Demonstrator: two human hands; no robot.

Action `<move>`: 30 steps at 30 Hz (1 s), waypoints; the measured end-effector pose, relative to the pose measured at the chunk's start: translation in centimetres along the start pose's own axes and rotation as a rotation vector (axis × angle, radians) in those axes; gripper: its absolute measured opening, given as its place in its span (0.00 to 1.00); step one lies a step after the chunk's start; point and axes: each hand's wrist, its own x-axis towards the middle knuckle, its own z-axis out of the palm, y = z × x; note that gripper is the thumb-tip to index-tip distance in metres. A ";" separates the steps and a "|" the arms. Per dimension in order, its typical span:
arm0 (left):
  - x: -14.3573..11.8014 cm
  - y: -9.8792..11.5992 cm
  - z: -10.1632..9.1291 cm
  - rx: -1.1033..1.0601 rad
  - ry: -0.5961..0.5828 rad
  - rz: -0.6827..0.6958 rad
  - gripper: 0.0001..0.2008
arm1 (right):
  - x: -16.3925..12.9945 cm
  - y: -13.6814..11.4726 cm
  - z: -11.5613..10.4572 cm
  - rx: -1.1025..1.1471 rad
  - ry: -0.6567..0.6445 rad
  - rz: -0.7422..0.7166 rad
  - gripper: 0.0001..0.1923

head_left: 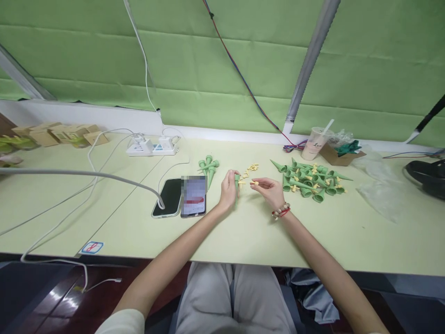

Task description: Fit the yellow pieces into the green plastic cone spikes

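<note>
My left hand (228,190) is closed round a green plastic cone (237,191), which points down above the table. A small yellow piece (242,182) sticks out from the cone's right side. Just to the right, my right hand (269,190) pinches another small yellow plastic piece (256,183) between thumb and fingertips, apart from the cone. Behind both hands lies a loose scatter of yellow pieces (252,168). A few green cones (209,164) rest together left of my left hand. Right of my right hand spreads a larger pile of green cones (306,178) with yellow pieces among them.
Two phones, one dark (170,197) and one lit (193,204), lie left of my left forearm. White cables run to power strips (153,148). At the back right stand a drink cup (314,144) and a cardboard box (335,155). Clear plastic bags (377,197) lie farther right.
</note>
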 end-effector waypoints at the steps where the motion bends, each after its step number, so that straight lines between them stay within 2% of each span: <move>1: -0.1 0.1 0.1 -0.016 -0.019 -0.007 0.23 | 0.0 0.0 0.0 0.000 0.000 -0.017 0.15; 3: -0.3 0.3 0.2 -0.035 -0.051 -0.015 0.23 | -0.2 -0.1 0.1 -0.004 -0.025 -0.036 0.14; 7: -0.3 0.3 0.1 -0.055 -0.042 -0.001 0.22 | -0.5 -0.2 0.3 -0.037 -0.062 -0.056 0.13; 19: -0.4 0.5 0.1 -0.073 -0.063 0.005 0.24 | -0.3 -0.3 0.0 -0.076 -0.006 -0.104 0.13; 28: -0.7 -0.5 -0.6 0.127 -0.245 0.192 0.22 | -1.2 -1.2 0.4 -0.206 -0.106 -0.128 0.14; 30: -0.7 -0.6 -0.9 0.178 -0.274 0.219 0.22 | -1.5 -1.3 0.5 -0.223 -0.162 -0.088 0.18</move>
